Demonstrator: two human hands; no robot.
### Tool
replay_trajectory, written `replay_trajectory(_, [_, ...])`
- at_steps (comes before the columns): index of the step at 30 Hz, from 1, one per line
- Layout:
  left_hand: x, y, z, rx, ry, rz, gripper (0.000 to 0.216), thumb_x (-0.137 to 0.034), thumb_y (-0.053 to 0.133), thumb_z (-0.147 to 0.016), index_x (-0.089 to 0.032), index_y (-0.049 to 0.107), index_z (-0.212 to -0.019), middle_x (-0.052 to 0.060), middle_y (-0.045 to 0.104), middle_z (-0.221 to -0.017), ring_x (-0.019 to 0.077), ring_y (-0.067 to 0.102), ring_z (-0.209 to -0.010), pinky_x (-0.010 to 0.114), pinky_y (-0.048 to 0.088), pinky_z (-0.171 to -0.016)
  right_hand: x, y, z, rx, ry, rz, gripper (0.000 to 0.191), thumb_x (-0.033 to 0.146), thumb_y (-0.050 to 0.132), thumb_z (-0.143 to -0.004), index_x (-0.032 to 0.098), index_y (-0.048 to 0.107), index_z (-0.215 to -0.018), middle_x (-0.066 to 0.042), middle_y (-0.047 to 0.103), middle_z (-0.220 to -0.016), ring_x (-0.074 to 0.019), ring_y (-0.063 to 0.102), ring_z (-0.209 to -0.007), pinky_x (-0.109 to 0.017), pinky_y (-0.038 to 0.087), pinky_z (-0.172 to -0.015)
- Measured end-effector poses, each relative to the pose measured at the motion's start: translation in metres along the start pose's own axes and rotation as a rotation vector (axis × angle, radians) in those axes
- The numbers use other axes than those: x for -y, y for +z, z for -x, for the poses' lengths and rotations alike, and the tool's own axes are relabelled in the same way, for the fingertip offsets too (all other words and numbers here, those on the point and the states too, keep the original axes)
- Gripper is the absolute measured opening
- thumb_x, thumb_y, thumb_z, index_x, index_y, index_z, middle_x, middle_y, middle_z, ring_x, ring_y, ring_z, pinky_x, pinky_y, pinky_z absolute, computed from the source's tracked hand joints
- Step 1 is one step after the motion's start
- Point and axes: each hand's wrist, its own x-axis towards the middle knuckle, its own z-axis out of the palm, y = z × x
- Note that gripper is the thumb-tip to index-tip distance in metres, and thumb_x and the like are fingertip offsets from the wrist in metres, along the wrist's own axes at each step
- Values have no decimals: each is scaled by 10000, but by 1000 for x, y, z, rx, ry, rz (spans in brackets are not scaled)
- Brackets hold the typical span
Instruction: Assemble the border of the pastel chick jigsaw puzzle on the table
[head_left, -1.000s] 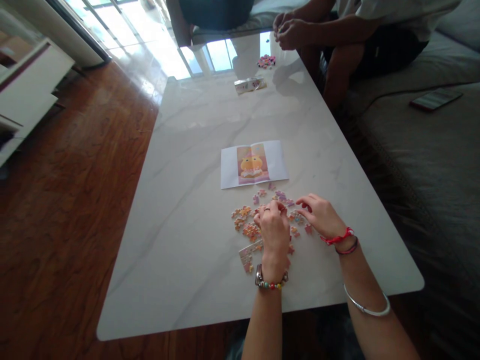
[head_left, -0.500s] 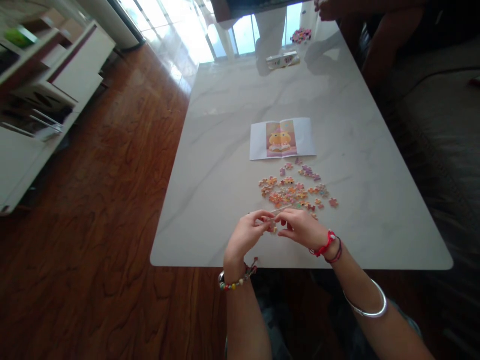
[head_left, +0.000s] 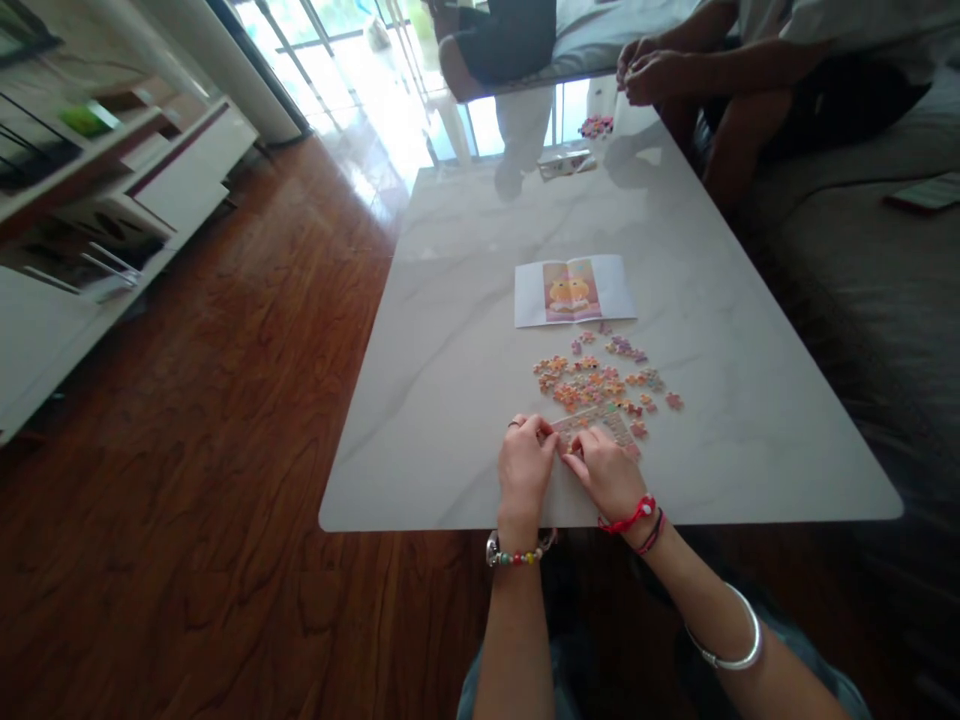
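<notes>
A thin, see-through rectangular puzzle tray (head_left: 619, 424) lies on the table by the near edge, partly covered by my hands. My left hand (head_left: 525, 465) is closed, its thumb and fingertips gripping the tray's left edge. Across the tray's near part reaches my right hand (head_left: 609, 470), its fingers bent and pinched together close to the left fingertips. Whatever sits in that pinch is too small to make out. Just beyond the tray spreads a loose heap of small orange, pink and purple jigsaw pieces (head_left: 592, 385).
A creased picture sheet (head_left: 531, 295) lies behind the pieces on the white marbled table (head_left: 435, 400). Farther back are a small packet (head_left: 566, 163) and another pile of pieces (head_left: 596, 126). Another person's hands (head_left: 646, 72) are at the far right edge, beside a sofa (head_left: 847, 240).
The tray, seen edge-on and raised between both hands before, now lies flatter. My left hand has turned and shifted right; my right hand has come lower. The view has tilted up.
</notes>
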Motion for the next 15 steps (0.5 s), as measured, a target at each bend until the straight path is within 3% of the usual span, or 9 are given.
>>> replay_trajectory(7, [-8,-4,-1,51,-76,-38,48,-226,538,-725,-193,573,-725,20,563,-796,119,535,-697,224,389,-628,4,-9,-5,62,-55,144,179,231,408,-842,122,549,-828,-104,609,-833,-180,601,-699,-254,400,-555])
replay_trajectory(11, [-9,-5,-1,53,-85,-52,48,-223,530,-728,-193,566,-715,22,557,-797,118,530,-698,221,378,-617,1,-10,-9,31,-100,-40,177,192,424,-819,133,574,-746,-79,634,-753,-162,597,-696,-243,412,-590])
replay_trajectory(15, [-11,-5,-1,58,-104,-48,50,-228,535,-718,-193,569,-705,20,554,-793,115,520,-685,220,366,-602,-2,-14,-10,11,0,-353,97,198,519,-725,164,603,-691,-28,650,-677,-132,596,-632,-225,431,-594])
